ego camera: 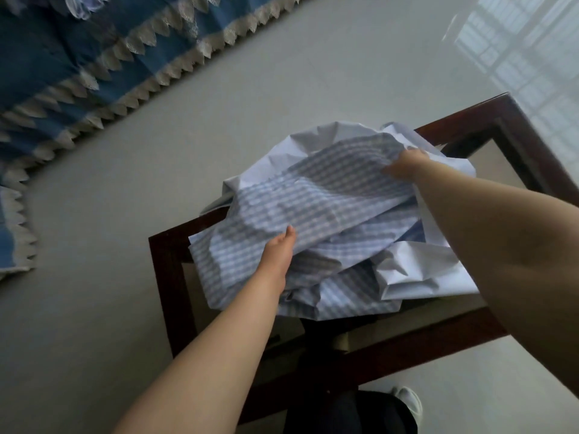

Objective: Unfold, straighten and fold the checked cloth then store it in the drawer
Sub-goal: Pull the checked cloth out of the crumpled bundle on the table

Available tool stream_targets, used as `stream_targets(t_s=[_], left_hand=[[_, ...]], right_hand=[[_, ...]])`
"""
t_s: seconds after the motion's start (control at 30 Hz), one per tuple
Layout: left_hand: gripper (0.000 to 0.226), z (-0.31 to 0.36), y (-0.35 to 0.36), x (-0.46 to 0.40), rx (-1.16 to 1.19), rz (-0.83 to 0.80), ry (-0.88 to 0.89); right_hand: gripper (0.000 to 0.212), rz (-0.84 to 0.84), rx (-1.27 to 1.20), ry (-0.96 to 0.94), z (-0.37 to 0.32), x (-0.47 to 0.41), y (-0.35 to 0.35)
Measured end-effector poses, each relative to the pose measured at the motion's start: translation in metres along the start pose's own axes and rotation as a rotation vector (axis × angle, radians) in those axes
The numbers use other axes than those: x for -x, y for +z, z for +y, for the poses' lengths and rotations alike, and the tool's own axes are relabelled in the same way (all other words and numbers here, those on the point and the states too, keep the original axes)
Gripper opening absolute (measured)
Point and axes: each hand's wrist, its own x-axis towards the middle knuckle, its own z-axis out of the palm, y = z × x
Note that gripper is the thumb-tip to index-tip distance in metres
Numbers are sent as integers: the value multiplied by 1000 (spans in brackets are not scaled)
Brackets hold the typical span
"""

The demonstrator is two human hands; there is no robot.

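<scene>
The checked cloth (316, 202), blue and white with a plain white underside, lies crumpled in a heap on a small dark wooden table with a glass top (166, 270). My left hand (279, 252) reaches under a raised fold at the heap's near left side, fingers hidden in the fabric. Over at the far right side, my right hand (407, 164) pinches the upper edge of that same fold. No drawer is visible.
A blue bedcover with a pale zigzag lace trim (94, 73) hangs at the upper left. Grey tiled floor (94, 308) surrounds the table. My dark trouser leg and white shoe (407, 402) stand at the table's near edge.
</scene>
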Motion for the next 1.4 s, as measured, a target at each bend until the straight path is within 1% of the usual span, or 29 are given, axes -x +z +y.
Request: stream_targets(t_s=[0.07, 0.1, 0.13, 0.2, 0.27, 0.33, 0.4, 0.43, 0.5, 0.53, 0.57, 0.6, 0.67, 0.7, 0.77, 0.83, 0.87, 0.93, 1.0, 1.07, 1.1, 1.13, 1.2, 1.23, 1.3, 1.4], left_hand=[[64, -6, -3, -4, 7, 2, -34], [64, -9, -2, -3, 13, 3, -51], [64, -12, -1, 1, 25, 1, -61], [65, -14, 7, 11, 58, -9, -55], [67, -15, 17, 25, 94, -19, -37], [74, -13, 26, 41, 135, -41, -11], [82, -7, 33, 61, 174, -80, 9], [86, -6, 36, 71, 203, -92, 17], [90, -8, 40, 89, 283, -70, 4], [85, -12, 41, 97, 322, -27, -18], [75, -17, 41, 107, 366, 31, -31], [62, -24, 40, 117, 415, 105, -35], [25, -35, 34, 140, 523, 250, 2], [18, -40, 28, 151, 578, 301, 6], [26, -51, 16, 174, 656, 336, -23], [29, -61, 13, 204, 632, 287, -52], [32, -65, 17, 220, 589, 236, -55], [49, -72, 27, 248, 497, 103, -77], [62, -79, 42, 268, 367, 26, -96], [59, -87, 55, 279, 230, 73, -57], [54, -92, 60, 279, 224, 138, -31], [48, -98, 62, 279, 243, 200, -17], [46, -104, 60, 284, 305, 328, 10], [47, -106, 58, 288, 341, 368, 38], [43, -109, 55, 296, 383, 358, 116], [38, -118, 55, 311, 333, 368, 190]], right_hand=[[48, 120, -37, -15, 1, 14, 7], [35, 196, -88, -8, 5, 24, 15], [27, 254, -163, 4, 8, 37, 24], [27, 270, -304, 58, 10, 71, 42], [35, 220, -350, 85, 9, 109, 60], [49, 140, -327, 2, 6, 151, 73], [58, 46, -225, -130, 6, 199, 82], [54, 20, -159, -196, 8, 222, 84], [36, 12, -45, -323, 15, 264, 87], [27, 37, -4, -392, 20, 283, 86], [22, 79, 30, -464, 26, 301, 84], [19, 131, 54, -529, 32, 317, 80], [14, 246, 70, -608, 49, 348, 70], [14, 321, 58, -630, 60, 362, 66], [23, 435, 63, -672, 82, 388, 55], [27, 490, 100, -749, 98, 411, 44], [27, 504, 114, -803, 102, 422, 40], [23, 525, 151, -905, 104, 444, 36], [15, 531, 205, -1002, 100, 467, 38], [9, 536, 239, -1090, 96, 484, 43], [7, 545, 239, -1112, 95, 491, 46], [6, 576, 221, -1115, 95, 496, 48], [10, 656, 136, -1024, 99, 501, 52], [14, 693, 51, -925, 104, 502, 54], [21, 697, -175, -646, 113, 503, 62], [34, 560, -552, -223, 115, 496, 63]])
